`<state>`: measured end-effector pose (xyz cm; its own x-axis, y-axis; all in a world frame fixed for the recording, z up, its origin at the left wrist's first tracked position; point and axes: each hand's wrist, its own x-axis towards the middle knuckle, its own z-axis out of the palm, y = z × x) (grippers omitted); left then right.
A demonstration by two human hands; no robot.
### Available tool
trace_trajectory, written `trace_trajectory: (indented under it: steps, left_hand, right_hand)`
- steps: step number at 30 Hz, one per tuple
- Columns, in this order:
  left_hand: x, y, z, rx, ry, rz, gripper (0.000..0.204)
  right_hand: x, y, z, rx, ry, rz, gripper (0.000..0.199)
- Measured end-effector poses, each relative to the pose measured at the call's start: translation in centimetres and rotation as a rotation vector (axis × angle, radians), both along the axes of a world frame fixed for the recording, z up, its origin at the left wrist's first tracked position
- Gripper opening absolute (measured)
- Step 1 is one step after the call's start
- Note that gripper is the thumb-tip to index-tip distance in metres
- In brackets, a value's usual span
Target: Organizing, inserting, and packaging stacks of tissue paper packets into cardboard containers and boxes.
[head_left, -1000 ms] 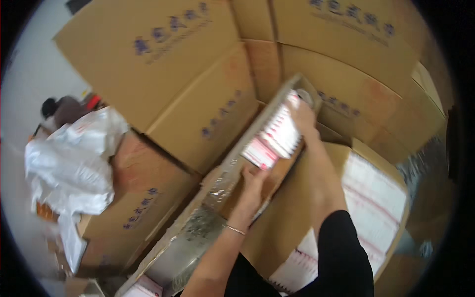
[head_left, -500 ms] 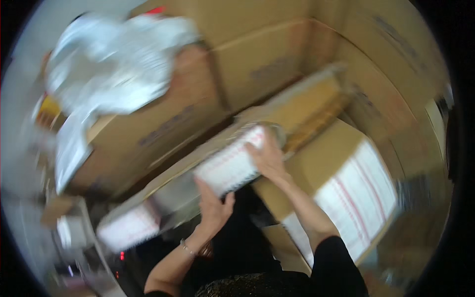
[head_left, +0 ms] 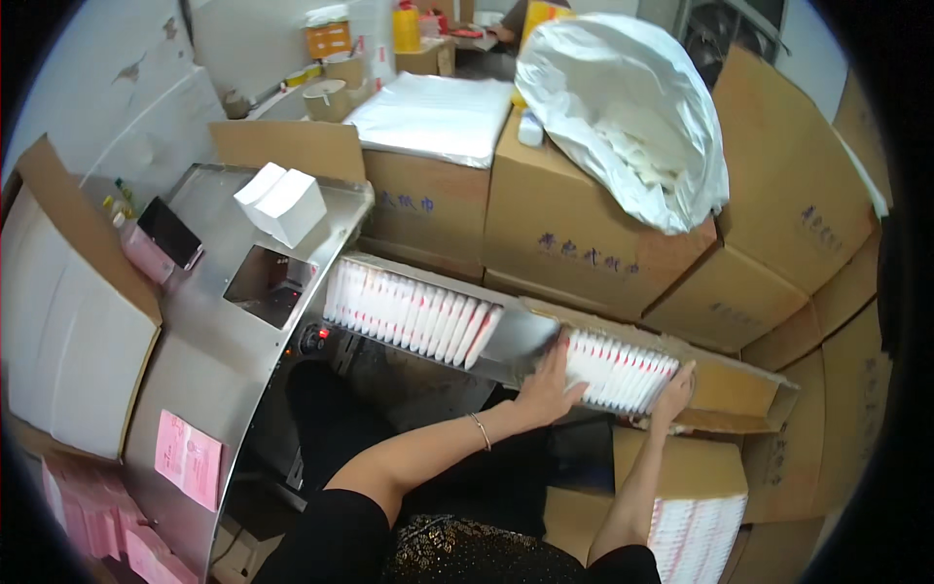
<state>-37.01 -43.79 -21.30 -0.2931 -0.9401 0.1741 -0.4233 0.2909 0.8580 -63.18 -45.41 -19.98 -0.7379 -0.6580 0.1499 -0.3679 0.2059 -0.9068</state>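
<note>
A row of white tissue packets point(head_left: 621, 372) with red marks stands on edge in a long, narrow trough point(head_left: 523, 339). My left hand point(head_left: 552, 387) presses on the row's left end. At its right end, the fingers of my right hand point(head_left: 673, 391) curl round the last packet, so the row is squeezed between my palms. Further left in the same trough is a second row of packets point(head_left: 409, 310), its last ones leaning. Bare metal separates the two rows. Below my right forearm, an open carton point(head_left: 686, 467) holds several stacked packets point(head_left: 696, 530).
To the left is a metal table point(head_left: 209, 336) with a square opening point(head_left: 270, 287), white box-like blocks point(head_left: 282, 204), a phone point(head_left: 170, 234) and a pink packet point(head_left: 188, 459). Cardboard cartons point(head_left: 584, 219) line the trough's far side, one under a white plastic bag point(head_left: 623, 117).
The view has swung left and steadied, bringing the metal table into sight. Both hands stay at the two ends of the packet row; blur hides any smaller shift.
</note>
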Motion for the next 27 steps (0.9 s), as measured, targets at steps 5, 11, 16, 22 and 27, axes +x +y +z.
trace_trajectory:
  steps: [5, 11, 16, 22, 27]
  left_hand:
    - [2.5, 1.4, 0.7, -0.125, -0.388, 0.144, 0.096]
    - [11.9, 3.0, 0.5, -0.454, -0.198, 0.062, 0.049]
    - [22.6, 10.9, 3.2, 0.093, -0.247, 0.039, 0.042]
    - [27.1, 16.1, -3.8, 0.816, -0.610, 0.094, 0.070]
    - [26.9, 20.7, -12.3, 0.894, -0.384, 0.274, 0.059]
  right_hand:
    - [4.7, -0.3, -3.4, 0.118, 0.183, 0.218, 0.053]
    - [11.8, 1.0, -0.2, 0.117, 0.148, 0.505, 0.069]
    - [16.6, 5.5, 2.6, -0.173, 0.888, 0.578, 0.062]
    - [19.8, 6.6, -8.1, 0.322, 0.264, 1.196, 0.033]
    - [21.0, 9.4, -4.9, 1.199, -0.522, 1.046, 0.056]
